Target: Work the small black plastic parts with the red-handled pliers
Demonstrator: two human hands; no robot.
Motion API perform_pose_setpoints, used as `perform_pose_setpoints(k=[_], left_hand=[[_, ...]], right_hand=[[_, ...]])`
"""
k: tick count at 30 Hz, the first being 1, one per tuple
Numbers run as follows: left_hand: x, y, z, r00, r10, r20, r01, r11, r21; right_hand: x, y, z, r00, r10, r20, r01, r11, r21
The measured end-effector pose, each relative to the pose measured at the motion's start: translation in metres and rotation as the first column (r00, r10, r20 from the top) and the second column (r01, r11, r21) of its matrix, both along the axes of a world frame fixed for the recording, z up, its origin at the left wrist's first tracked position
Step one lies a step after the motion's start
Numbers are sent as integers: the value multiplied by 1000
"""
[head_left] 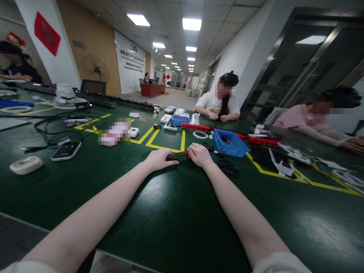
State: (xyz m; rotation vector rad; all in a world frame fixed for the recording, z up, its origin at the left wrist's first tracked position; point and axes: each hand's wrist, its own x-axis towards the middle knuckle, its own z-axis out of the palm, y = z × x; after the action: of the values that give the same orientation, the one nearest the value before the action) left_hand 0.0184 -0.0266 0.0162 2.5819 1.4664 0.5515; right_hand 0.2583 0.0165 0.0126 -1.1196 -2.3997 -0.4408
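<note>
- Nearest, the 2 bare forearms of the person (105,204) reach forward over the green tabletop (176,223), pale sleeves showing at the lower corners
- On the left, a white oval object (26,165) lies near a dark device (66,150) with small green lights
- The left hand (159,160) is curled around the dark handle of a slim dark tool (180,154), which looks like pliers; the thumb lies along the near side, and the tip points toward the other hand
- The right hand (199,154) has its thumb and fingers pinched together on a small red piece (189,156) at the tool's tip, most of it hidden by the fingers
- Tool and red piece are between the 2 hands, in the middle of the view, just beyond the bare stretch of tabletop
- To the right of the right hand lies a black bundle (227,168); behind it sits a blue bin (236,152) with dark items inside
- Farther in, a white ring (200,134) lies in front of a red strip (196,127), near a smaller blue bin (180,123)
- Across the table, a person in a white top (206,101) sits with both forearms on it; another in pink (295,118) sits at the right
- Far back stand a fan (97,69) and a red desk (152,90)
</note>
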Motion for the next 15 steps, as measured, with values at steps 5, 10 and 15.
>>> perform_pose_setpoints(k=[5, 10, 15], left_hand=[[0, 0, 0, 1000, -12, 11, 12, 1000, 12], [-2, 1, -2, 995, -100, 6, 100, 995, 23], [-3, 2, -5, 989, -151, 4, 150, 987, 49]], right_hand=[[1, 1, -1, 1000, -7, -23, 7, 1000, 11], [2, 2, -2, 999, 5, -32, -4, 1000, 4], [2, 3, -2, 999, 11, -41, -12, 1000, -8]])
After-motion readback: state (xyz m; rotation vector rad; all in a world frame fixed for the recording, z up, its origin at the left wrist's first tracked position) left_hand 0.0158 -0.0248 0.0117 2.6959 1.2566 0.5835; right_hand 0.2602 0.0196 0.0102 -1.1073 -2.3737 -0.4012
